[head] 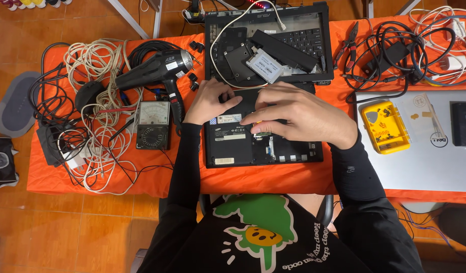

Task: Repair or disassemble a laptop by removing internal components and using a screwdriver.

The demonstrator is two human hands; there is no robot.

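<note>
Black sleeves reach forward from the person's body to a black laptop (243,146) that lies upside down on the orange table (116,177), with its bottom side open. On this laptop rest both hands. Right hand (301,116) lies flat over the middle of the laptop, palm down, the fingers close together and bent a little, their tips pressing at a small part near a white label; if they pinch something, I cannot tell, because the hand covers it. Left hand (210,101) is on the far left corner of the laptop, fingers curled loosely, the tips touching the black case, and it holds nothing that I can see. Just behind the laptop lies a second laptop (268,43), opened into pieces, with a silver drive (264,65) and a long black battery (283,50) on top of it and a white cable (233,25) looping across. Left of the laptop stands a meter (153,124), and beyond it a black hair dryer (152,71) over a heap of cables (91,101). Right of the laptop are a yellow screw box (384,126) on a silver laptop (420,162), and pliers (350,45) farther behind them.
</note>
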